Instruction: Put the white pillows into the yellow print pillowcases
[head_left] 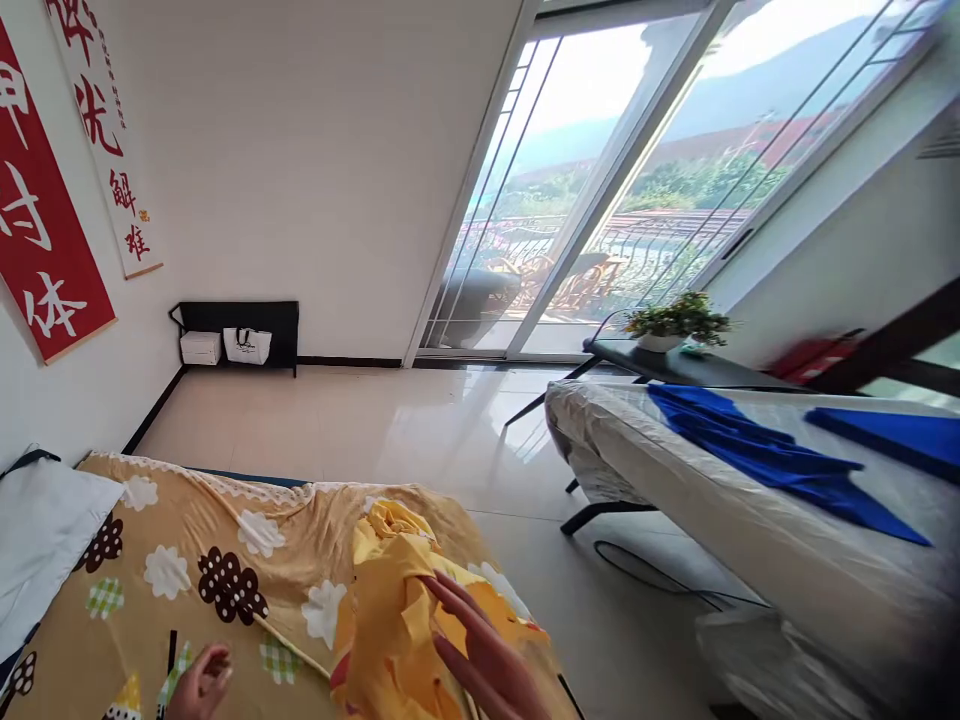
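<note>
A bunched yellow cloth [397,600] lies on the near right part of a bed with a tan patterned sheet [180,520]. My right hand [495,645] rests against the right side of this cloth, its fingers stretched out and apart. At the lower edge of the view, my left hand [201,682] hovers over or near the sheet with loosely curled fingers, and nothing shows in it. A thin, pale stick or cord [292,645] runs across the sheet toward the yellow cloth. Whether the cloth is a garment, I cannot tell.
A white pillow [52,545] lies at the left end of the bed. To the right stands a plastic-wrapped mattress [600,430] with blue cloth [765,450] on it. A potted plant [675,325] sits behind. Tiled floor [442,430] runs between the beds; a black cable [645,575] lies there.
</note>
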